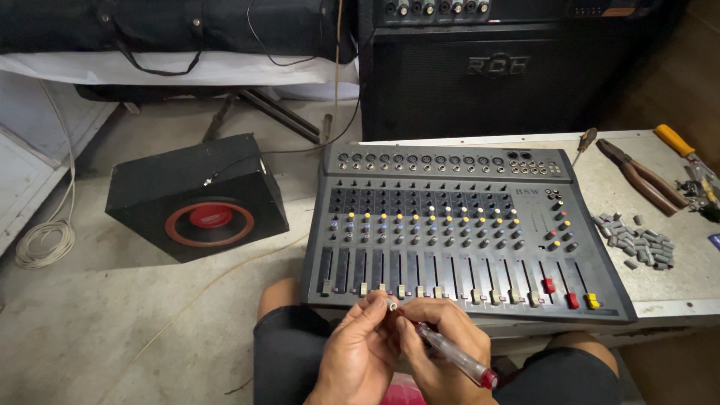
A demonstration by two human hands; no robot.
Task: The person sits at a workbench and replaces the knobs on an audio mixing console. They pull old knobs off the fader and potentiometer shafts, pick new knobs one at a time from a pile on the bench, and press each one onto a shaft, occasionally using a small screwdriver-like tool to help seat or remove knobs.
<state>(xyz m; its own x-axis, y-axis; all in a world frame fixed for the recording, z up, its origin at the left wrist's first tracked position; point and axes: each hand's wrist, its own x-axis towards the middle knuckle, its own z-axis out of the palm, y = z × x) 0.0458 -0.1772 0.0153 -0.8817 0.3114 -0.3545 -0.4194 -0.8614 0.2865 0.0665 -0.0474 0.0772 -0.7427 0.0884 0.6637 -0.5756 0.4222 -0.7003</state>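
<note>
A grey audio mixer (pixel 457 225) with rows of knobs and sliders lies on a worn white table, its front edge just above my lap. My left hand (pixel 358 352) pinches a small white fader cap (pixel 391 305) between its fingertips, close to the mixer's front edge. My right hand (pixel 442 346) holds a clear pen with a red tip and red end (pixel 454 354), its tip touching the cap. Both hands meet over my knees.
A pile of several grey fader caps (pixel 641 245) lies on the table (pixel 660 289) right of the mixer. Pliers (pixel 637 176) and screwdrivers (pixel 679 144) sit at the far right. A black speaker box with a red cone (pixel 199 199) stands on the floor at left; a large black amplifier (pixel 495 67) stands behind.
</note>
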